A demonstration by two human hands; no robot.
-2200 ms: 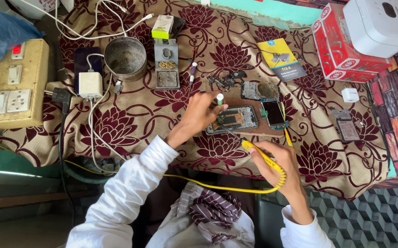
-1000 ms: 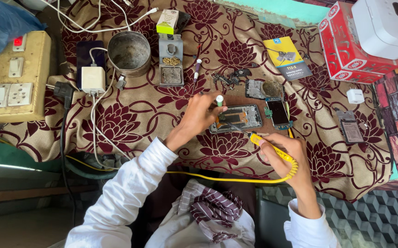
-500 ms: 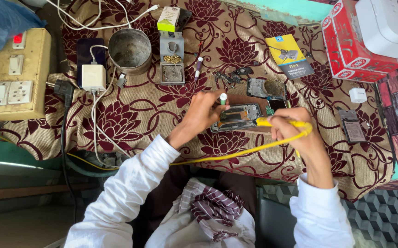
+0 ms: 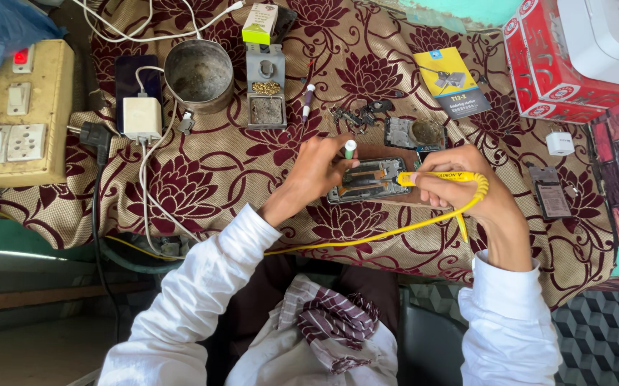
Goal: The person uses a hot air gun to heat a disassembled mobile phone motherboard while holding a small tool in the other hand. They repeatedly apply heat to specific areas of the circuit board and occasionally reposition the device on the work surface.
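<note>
An opened phone [image 4: 372, 180] lies on the maroon flowered cloth [image 4: 252, 164]. My left hand [image 4: 317, 174] rests at its left end, fingers closed around a small white tool with a green tip [image 4: 350, 148]. My right hand [image 4: 470, 186] grips a yellow soldering iron [image 4: 434, 176], its tip pointing left over the phone's right end. The iron's yellow cable [image 4: 367, 238] runs back toward my lap.
A metal bowl [image 4: 199, 71], a tip-cleaner stand [image 4: 266, 95] and a white charger [image 4: 142, 118] sit at the back. A switchboard [image 4: 11, 118] stands on the left, a red box [image 4: 552, 57] at the right. Small phone parts [image 4: 552, 193] lie around.
My right hand has brought the soldering iron up from the table's near edge to the phone's right end. The left hand has stayed at the phone.
</note>
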